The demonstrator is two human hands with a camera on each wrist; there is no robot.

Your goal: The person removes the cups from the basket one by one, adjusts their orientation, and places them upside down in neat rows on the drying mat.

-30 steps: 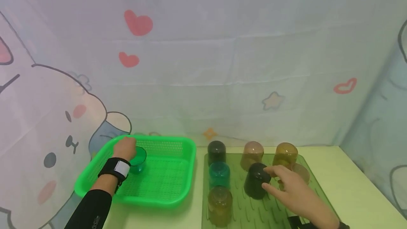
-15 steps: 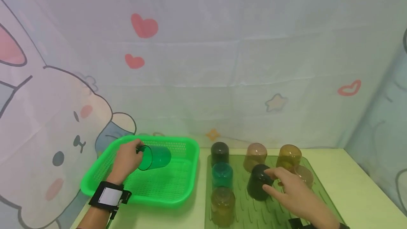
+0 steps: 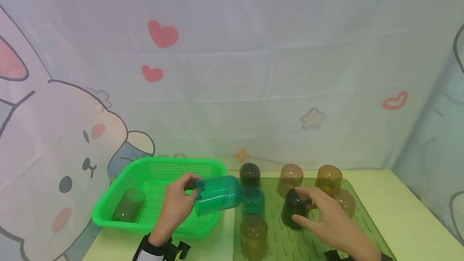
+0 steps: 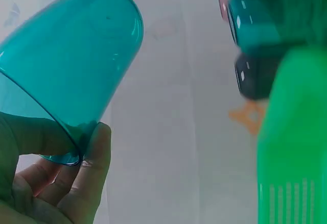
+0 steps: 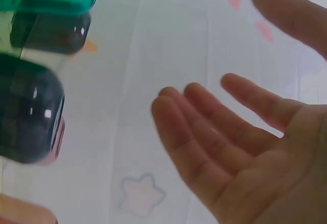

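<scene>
My left hand (image 3: 175, 204) pinches a clear teal cup (image 3: 219, 196) by its rim, thumb inside and fingers outside. The cup lies tipped sideways in the air past the right rim of the green basket (image 3: 105, 222), its base toward the drying mat (image 3: 279, 245). In the left wrist view the held cup (image 4: 82, 55) shows whole. My right hand (image 3: 331, 222) hovers beside an upside-down dark cup (image 3: 291, 214) on the mat; its fingers are spread and hold nothing, as the right wrist view of the hand (image 5: 240, 152) shows.
A grey cup (image 3: 129, 204) lies in the basket. Upside down on the mat stand another dark cup (image 3: 250, 175), a teal cup (image 3: 253, 202), an amber-brown cup (image 3: 253, 237), a pink cup (image 3: 290, 178), a yellow cup (image 3: 328, 178) and a pale cup (image 3: 346, 202).
My left hand has lifted the teal cup out of the basket, turned it sideways and carried it right toward the mat. The right hand has stayed almost where it was.
</scene>
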